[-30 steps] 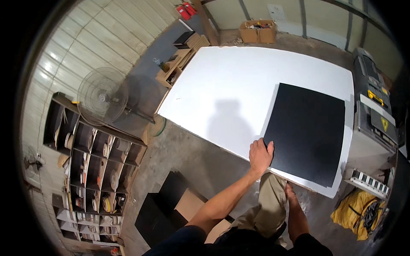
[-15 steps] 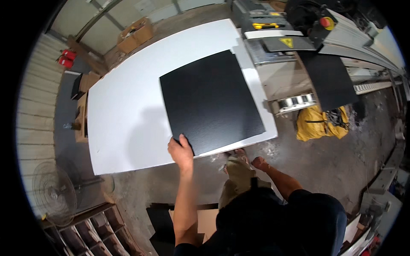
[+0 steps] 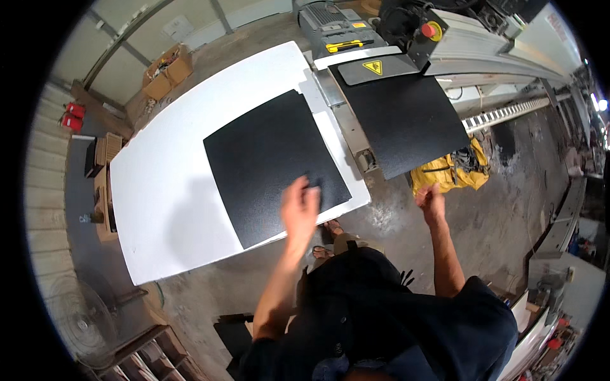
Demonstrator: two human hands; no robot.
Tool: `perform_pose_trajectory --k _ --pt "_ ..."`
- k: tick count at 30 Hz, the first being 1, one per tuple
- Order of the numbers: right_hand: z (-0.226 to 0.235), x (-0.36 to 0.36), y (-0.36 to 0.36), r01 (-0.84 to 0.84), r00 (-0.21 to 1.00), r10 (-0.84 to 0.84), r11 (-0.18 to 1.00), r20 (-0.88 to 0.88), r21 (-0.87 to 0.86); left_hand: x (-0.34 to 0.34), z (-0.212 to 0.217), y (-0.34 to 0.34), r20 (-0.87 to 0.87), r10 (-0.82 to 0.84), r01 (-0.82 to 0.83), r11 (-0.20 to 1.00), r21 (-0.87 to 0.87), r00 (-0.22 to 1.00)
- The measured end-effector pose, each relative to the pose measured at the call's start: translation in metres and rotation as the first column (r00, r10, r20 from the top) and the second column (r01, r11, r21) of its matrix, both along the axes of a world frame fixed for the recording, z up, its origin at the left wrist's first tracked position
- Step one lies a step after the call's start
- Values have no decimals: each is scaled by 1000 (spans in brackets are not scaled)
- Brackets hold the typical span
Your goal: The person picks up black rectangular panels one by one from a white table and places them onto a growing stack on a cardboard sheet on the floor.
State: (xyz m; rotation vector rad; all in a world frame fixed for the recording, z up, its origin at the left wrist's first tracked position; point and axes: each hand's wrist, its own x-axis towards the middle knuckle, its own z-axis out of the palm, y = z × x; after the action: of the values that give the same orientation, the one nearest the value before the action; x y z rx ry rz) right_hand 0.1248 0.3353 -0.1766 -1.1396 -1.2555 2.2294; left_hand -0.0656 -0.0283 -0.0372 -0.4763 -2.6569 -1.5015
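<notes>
A flat black panel (image 3: 270,162) lies on a large white board (image 3: 159,190). Over the panel's near right part is my left hand (image 3: 300,209), blurred by motion, its fingers loosely bent and no object visible in them. A second black panel (image 3: 403,124) juts toward me from under the grey guard of a machine at the right. Just off this panel's near edge, my right hand (image 3: 431,202) is raised with its fingers loosely apart. It appears empty, and I cannot tell whether the fingertips touch the panel.
The machine carries a red stop button (image 3: 431,30) and a yellow cutter (image 3: 348,46). Beneath the second panel sits a yellow sack (image 3: 454,170). A fan (image 3: 82,320) stands at lower left, near a compartmented wooden rack (image 3: 155,355). An open cardboard box (image 3: 167,71) lies at the far left.
My left hand has let go of the near left corner of the panel on the white board and moved right. My right hand has risen forward. The machine's panel has shifted left.
</notes>
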Motion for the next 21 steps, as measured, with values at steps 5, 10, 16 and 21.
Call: perform_pose_trajectory --k 5,10,16,21 --pt "63 -47 39 296 954 -293 954 -63 41 -27 -6 110 544 -222 97 964 249 809" --pt "71 -75 52 166 967 -142 981 -212 100 -35 -47 111 570 -480 -194 627 755 667" --pt "105 -88 -27 -128 991 135 962 -11 239 -22 -14 9 640 -146 -270 820 505 754" --pt "107 -92 -108 -365 920 390 883 -29 296 -15 -19 -92 555 206 -442 833 332 806"
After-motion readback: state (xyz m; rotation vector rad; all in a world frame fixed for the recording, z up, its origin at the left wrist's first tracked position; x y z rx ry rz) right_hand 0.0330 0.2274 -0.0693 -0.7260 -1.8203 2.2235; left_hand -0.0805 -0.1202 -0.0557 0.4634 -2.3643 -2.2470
